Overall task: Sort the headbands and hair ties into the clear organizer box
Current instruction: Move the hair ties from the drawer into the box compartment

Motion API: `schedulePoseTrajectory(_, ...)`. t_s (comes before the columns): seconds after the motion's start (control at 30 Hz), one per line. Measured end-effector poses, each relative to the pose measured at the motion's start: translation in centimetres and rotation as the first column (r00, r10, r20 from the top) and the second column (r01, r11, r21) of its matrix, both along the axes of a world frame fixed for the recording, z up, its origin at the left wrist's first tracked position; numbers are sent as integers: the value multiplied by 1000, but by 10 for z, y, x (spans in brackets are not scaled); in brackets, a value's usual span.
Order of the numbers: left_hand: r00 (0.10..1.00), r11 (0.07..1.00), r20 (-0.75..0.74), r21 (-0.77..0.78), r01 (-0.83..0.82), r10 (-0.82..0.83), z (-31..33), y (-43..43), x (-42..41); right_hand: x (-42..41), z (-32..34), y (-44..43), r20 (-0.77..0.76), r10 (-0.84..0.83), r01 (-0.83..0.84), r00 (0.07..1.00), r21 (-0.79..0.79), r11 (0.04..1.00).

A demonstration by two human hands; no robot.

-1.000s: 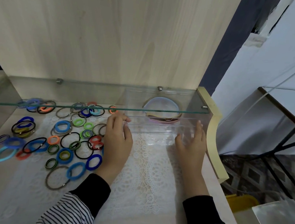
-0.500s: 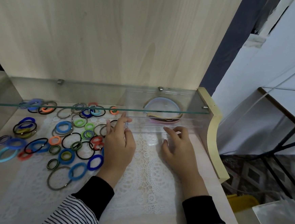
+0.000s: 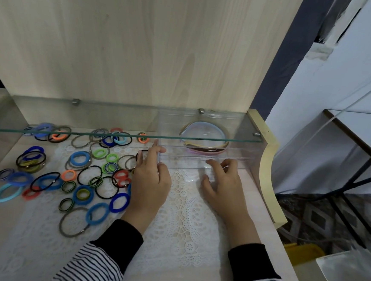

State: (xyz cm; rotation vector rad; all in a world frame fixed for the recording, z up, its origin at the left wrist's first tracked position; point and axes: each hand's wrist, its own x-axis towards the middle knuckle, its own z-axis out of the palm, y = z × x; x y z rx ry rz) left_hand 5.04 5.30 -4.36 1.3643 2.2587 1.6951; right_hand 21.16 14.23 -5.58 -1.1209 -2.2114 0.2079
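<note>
The clear organizer box [image 3: 244, 145] stands at the back right of the table, under a glass shelf. Several headbands [image 3: 203, 130] lie curved inside it, pale blue on top, pink and dark ones below. Many hair ties [image 3: 84, 176] in blue, green, orange, black and grey are scattered over the table's left half. My left hand [image 3: 150, 182] rests against the box's left front corner, index finger straight along the side and thumb on the front. My right hand [image 3: 223, 185] is at the middle of the box's front, fingers bent and curled onto the front wall with the thumb below.
A glass shelf [image 3: 93, 119] on metal pegs juts out just above the box and the far hair ties. A white lace mat [image 3: 184, 229] covers the table. The table's raised curved edge [image 3: 268, 180] runs close to the box on the right; beyond it is floor and a yellow bin [image 3: 304, 254].
My right hand slid from the box's right front corner to the middle of its front and bent its fingers. My left hand shifted slightly forward at the left corner.
</note>
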Motion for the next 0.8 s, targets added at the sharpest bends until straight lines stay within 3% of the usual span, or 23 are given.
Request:
schedulePoseTrajectory(0.27,999,1000,-53,-19,-4,3,-4,2,-2,0,2,-7,-70,-26,24,997,-28,999)
schedulePoseTrajectory(0.4,981,997,-191,-75,-6,-9,-9,5,-6,1,5,-11,-62,-47,45,997,-30,999)
schedulePoseTrajectory(0.57,936,976,-347,-177,-130,62,-4,4,-7,5,18,-29,-78,-56,53,995,-39,998)
schedulePoseTrajectory(0.73,926,959,-373,-233,-160,64,-4,-1,-7,15,15,-37,-38,-90,90,995,-5,996)
schedulePoseTrajectory(0.8,931,954,-363,-265,-142,38,-6,-3,-6,19,15,-33,-118,-119,120,986,5,993)
